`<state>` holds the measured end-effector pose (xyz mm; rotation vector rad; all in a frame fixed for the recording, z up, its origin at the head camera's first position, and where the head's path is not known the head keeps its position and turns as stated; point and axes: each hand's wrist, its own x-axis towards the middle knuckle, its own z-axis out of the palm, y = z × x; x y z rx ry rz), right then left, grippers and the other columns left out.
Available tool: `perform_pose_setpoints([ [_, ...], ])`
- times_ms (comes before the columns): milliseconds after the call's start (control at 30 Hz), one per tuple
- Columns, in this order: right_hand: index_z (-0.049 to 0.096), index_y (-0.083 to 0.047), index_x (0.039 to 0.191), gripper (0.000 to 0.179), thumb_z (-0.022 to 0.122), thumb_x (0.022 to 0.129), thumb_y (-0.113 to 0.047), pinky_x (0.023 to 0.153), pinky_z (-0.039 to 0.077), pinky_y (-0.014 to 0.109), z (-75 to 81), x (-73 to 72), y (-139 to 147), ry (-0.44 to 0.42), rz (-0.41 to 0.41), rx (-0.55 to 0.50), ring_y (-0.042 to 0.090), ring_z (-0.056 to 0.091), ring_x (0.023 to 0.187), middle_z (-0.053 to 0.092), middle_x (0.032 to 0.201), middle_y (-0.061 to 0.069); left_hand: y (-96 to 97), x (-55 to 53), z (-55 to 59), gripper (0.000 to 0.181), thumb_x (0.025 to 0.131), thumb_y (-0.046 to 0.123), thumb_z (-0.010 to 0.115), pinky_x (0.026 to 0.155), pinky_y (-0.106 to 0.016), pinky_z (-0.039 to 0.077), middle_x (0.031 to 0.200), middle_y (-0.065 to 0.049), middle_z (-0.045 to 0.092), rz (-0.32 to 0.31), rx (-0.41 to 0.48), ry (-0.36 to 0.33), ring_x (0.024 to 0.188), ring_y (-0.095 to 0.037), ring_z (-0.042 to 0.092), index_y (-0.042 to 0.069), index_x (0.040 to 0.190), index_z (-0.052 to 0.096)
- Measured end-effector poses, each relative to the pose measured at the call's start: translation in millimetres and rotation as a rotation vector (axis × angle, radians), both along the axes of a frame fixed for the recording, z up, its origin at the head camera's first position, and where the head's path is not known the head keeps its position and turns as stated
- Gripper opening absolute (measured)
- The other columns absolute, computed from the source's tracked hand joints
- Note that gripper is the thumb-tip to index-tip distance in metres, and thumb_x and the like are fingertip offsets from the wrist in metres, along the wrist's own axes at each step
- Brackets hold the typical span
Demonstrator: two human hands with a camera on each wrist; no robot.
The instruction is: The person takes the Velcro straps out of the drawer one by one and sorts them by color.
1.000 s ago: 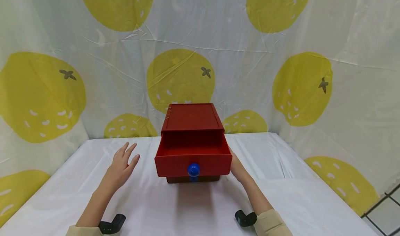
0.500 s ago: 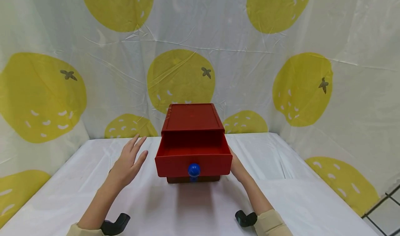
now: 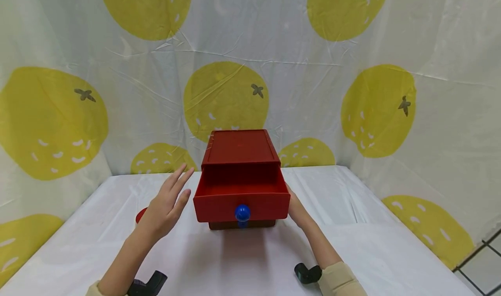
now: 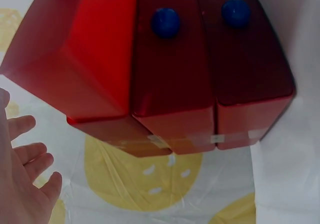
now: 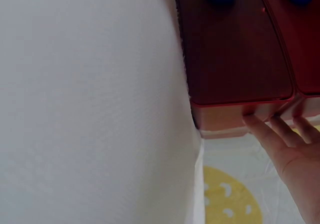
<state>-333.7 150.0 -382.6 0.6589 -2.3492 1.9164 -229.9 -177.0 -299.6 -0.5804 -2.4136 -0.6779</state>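
A red drawer cabinet [image 3: 242,146] stands upright mid-table with its top drawer [image 3: 219,206] pulled out; the part of that drawer's inside that shows holds nothing. A blue knob [image 3: 242,213] sits on the drawer front. Two lower drawers, pushed in, appear in the left wrist view, among them the middle drawer [image 4: 172,69]. My left hand [image 3: 162,209] is raised left of the cabinet, fingers extended and apart from it. Against the cabinet's right side my right hand [image 5: 295,159] rests its fingertips. A red rounded object [image 3: 141,214] shows partly behind my left hand.
White cloth covers the table [image 3: 372,252]. Behind it hangs a pale curtain [image 3: 297,91] printed with yellow fruit. Dark wrist cameras sit on both forearms, including the left wrist camera [image 3: 148,284].
My left hand has moved forward and to the right, nearer the cabinet, uncovering more of the red rounded object. My right hand and the cabinet have stayed put.
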Motion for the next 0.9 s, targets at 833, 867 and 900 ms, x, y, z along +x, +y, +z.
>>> perform_pose_setpoints([
  [833,0.013,-0.011,0.145,0.053,0.032,0.098,-0.024,0.107,0.027,0.051,1.5,2.2,-0.4,-0.026,0.001,-0.006,0.033,0.026,0.134,0.024,0.148,0.015,31.1,16.5,0.8,0.044,0.096,0.031,0.036,0.106,-0.015,0.028,0.13,-0.016,0.05,-0.215,-0.225,0.635,0.124,-0.03,0.043,0.004,0.126,0.052],
  [867,0.014,-0.011,0.145,0.052,0.031,0.098,-0.024,0.107,0.027,0.051,1.4,2.1,-0.4,-0.026,0.0,-0.007,0.032,0.026,0.134,0.024,0.148,0.015,31.7,16.3,0.3,0.043,0.096,0.031,0.036,0.106,-0.017,0.029,0.129,-0.016,0.051,-0.215,-0.244,0.656,0.122,-0.031,0.045,0.004,0.125,0.053],
  [900,0.014,-0.011,0.145,0.052,0.031,0.098,-0.024,0.107,0.027,0.05,1.4,2.0,-0.5,-0.026,-0.002,-0.008,0.032,0.027,0.133,0.025,0.147,0.015,32.1,16.2,-0.4,0.042,0.096,0.031,0.037,0.106,-0.018,0.03,0.129,-0.016,0.051,-0.215,-0.26,0.675,0.121,-0.031,0.046,0.005,0.125,0.053],
])
